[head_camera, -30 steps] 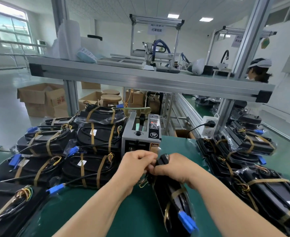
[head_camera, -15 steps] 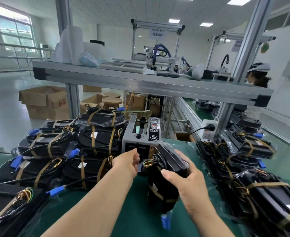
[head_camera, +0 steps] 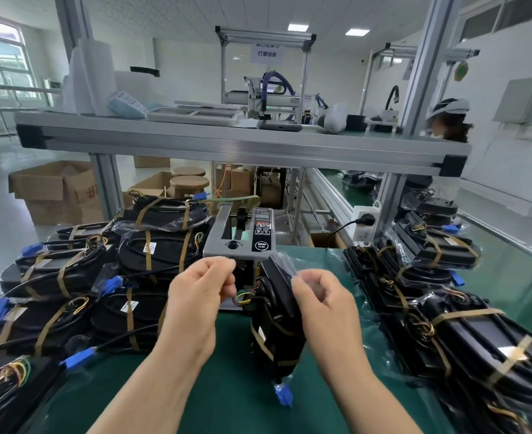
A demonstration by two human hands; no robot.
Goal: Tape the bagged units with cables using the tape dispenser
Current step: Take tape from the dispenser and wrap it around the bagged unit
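black bagged unit (head_camera: 279, 327), right hand (head_camera: 322, 305) now pinching its bag top, left hand (head_camera: 200, 296) off dispenser (head_camera: 239, 242), grip unclear

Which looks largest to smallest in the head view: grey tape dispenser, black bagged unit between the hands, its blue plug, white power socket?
1-2. Black bagged unit and grey tape dispenser: look alike; the unit is nearer, so unranked.
3. White power socket.
4. Blue plug, smallest.

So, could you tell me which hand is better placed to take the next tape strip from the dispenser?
Left: the left hand hovers at the tape dispenser's front, while the right hand pinches the bagged unit's plastic.
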